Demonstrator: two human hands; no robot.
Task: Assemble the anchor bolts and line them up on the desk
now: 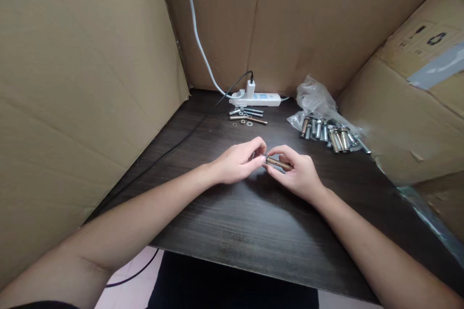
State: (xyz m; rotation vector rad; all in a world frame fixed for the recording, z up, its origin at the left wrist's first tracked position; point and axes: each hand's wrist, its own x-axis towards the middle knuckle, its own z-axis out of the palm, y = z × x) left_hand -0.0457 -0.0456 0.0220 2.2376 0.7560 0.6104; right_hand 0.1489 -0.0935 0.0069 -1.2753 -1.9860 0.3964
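A brass-coloured expansion bolt (pixel 280 162) is held between my two hands above the middle of the dark table. My right hand (pixel 299 169) is closed around its sleeve. At the bolt's left end, the thumb and fingers of my left hand (pixel 243 159) pinch the nut and washer area, partly hiding it. Beyond my hands lie loose bolt parts: several bolts and sleeves (pixel 250 119), a nut (pixel 243 121) and a flat washer (pixel 249 124). Farther right, several assembled expansion bolts (pixel 342 137) spill from a clear plastic bag (pixel 314 96).
A white power strip (pixel 263 99) with a plugged-in charger (pixel 250 89) stands at the table's back. A black cable (pixel 177 142) crosses the left side of the table (pixel 224 231). Cardboard walls (pixel 87 58) enclose the left, back and right.
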